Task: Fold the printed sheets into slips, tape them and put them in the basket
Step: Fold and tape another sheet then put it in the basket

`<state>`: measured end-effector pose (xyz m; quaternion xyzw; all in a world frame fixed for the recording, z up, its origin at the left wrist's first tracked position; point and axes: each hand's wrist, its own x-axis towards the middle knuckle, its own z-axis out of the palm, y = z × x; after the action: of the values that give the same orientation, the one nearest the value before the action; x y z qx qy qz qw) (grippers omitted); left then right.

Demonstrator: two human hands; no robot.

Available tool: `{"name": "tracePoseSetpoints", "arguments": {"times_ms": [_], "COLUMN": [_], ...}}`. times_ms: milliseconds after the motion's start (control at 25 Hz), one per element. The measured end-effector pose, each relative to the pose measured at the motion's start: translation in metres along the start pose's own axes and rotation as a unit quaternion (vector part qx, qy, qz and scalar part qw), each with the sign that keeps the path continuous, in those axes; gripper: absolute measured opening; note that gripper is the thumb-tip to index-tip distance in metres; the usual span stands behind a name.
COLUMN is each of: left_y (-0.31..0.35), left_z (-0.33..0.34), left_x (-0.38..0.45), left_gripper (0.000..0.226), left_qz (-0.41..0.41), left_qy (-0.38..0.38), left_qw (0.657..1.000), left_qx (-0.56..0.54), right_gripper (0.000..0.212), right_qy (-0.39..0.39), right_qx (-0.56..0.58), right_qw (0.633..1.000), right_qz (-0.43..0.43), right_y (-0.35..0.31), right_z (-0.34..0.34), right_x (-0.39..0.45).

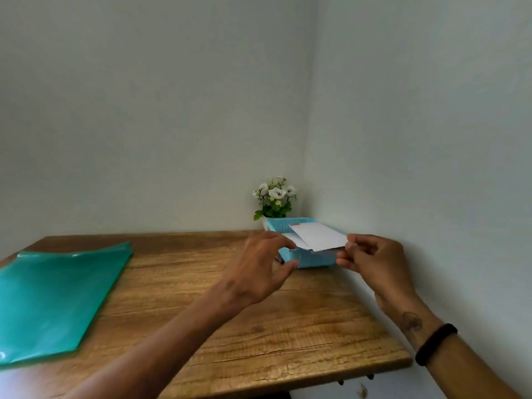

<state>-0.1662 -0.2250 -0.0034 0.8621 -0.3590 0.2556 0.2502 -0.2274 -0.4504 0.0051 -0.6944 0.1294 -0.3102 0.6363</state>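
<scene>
One light, floppy folded slip [318, 237] is pinched at its edge by the right hand [371, 259] over the blue basket [311, 260]; the left hand [259, 267] hovers with fingers spread, holding nothing.

Your arms are bare, no sleeves in view. On your right wrist, lower right of the frame, you wear a black band [436, 344]; just above it sits a small, round dark tattoo [411, 321]. Your left arm carries nothing.
</scene>
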Motion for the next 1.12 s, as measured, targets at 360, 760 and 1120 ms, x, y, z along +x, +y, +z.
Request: {"name": "tracePoseSetpoints", "arguments": {"times_ms": [360,760,1120], "left_y": [-0.146,-0.175,-0.158], "left_z": [-0.130,-0.128,-0.116], "left_x": [-0.124,-0.150,-0.125], "left_gripper": [0.067,0.065,0.061], "left_qz": [-0.378,-0.433,-0.294], "left_qy": [-0.065,-0.132,-0.086], "left_qw": [0.904,0.879,0.935], "left_qx": [0.190,0.148,0.178], "right_gripper": [0.013,0.023,0.021], "right_qy": [-0.077,-0.023,0.007], "right_qx": [0.127,-0.053,-0.189], "right_qw": [0.987,0.997,0.969], "right_qz": [0.058,-0.051,-0.157], "right_y": [-0.017,0.003,0.002], "right_z": [-0.005,0.023,0.026], "right_x": [0.016,0.008,0.005]}}
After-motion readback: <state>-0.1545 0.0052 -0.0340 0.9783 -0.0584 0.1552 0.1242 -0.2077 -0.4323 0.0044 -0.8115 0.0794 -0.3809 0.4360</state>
